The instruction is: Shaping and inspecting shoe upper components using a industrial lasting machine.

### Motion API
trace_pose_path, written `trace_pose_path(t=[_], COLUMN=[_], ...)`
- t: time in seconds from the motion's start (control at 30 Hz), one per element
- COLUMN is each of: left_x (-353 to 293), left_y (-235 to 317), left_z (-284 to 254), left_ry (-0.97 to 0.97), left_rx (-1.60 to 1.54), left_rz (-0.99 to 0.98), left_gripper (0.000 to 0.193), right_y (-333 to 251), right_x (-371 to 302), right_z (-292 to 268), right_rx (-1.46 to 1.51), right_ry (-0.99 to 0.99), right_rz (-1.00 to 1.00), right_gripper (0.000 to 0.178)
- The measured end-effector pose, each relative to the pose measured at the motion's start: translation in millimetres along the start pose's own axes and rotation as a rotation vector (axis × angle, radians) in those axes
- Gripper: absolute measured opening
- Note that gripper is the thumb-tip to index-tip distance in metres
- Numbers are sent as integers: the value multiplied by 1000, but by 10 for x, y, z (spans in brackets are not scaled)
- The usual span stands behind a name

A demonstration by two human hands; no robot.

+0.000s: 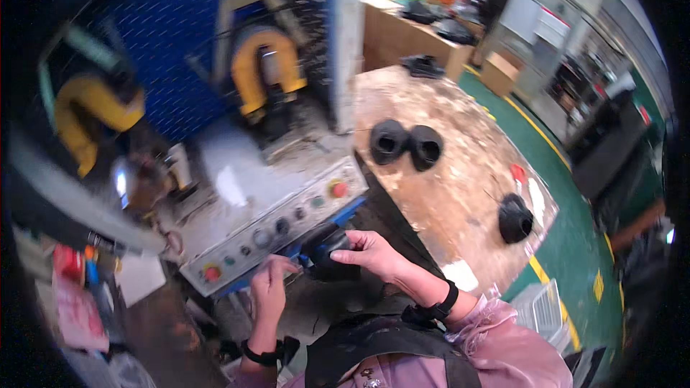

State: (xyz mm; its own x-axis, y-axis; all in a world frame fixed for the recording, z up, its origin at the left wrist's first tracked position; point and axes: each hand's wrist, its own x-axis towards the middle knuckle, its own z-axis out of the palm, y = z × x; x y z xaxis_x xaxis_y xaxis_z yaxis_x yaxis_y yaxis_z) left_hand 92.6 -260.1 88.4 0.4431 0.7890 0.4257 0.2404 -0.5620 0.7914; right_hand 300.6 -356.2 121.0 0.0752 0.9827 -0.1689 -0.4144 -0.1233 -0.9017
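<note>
My right hand (363,251) grips a black rubber-like part (332,255) between thumb and fingers, in front of the machine's control panel. Blur and shadow hide its exact shape. Close to its left side is my left hand (270,284), fingers bent and drawn together toward the part. Whether they pinch something small cannot be made out. Right of my hands, two black hollow cone-shaped parts (389,141) stand side by side on a worn wooden tabletop (445,205). Another black part (515,218) sits near the tabletop's right edge.
Ahead is a machine with yellow U-shaped clamps (267,65) and a control panel (280,226) with red and dark buttons. A pale upright post (346,43) stands between machine and table. A grey plastic crate (539,309) is at lower right, beside green floor (575,280).
</note>
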Motion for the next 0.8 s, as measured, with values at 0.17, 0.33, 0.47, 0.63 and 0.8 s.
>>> trace_pose_path(t=[0.17,0.33,0.47,0.63,0.8], left_x=[121,221,186,-336,-993], left_y=[585,1237,1937,2463,2516], left_z=[1208,2409,3443,4908,6321], left_ry=[-680,-988,-1041,-939,-1141], left_rx=[-1043,-963,-427,-314,146], left_rz=[-756,-415,715,1199,1293], left_gripper=[23,16,14,13,11], right_y=[-71,25,500,833,1147], right_x=[-838,-1892,-2871,-3858,-4167], right_z=[-694,-1466,-2468,-3346,-4122], right_rx=[-742,-601,-53,155,227], right_ry=[493,856,1215,1573,1759], right_rz=[-125,-237,-330,-317,-262], right_gripper=[26,37,29,25,23])
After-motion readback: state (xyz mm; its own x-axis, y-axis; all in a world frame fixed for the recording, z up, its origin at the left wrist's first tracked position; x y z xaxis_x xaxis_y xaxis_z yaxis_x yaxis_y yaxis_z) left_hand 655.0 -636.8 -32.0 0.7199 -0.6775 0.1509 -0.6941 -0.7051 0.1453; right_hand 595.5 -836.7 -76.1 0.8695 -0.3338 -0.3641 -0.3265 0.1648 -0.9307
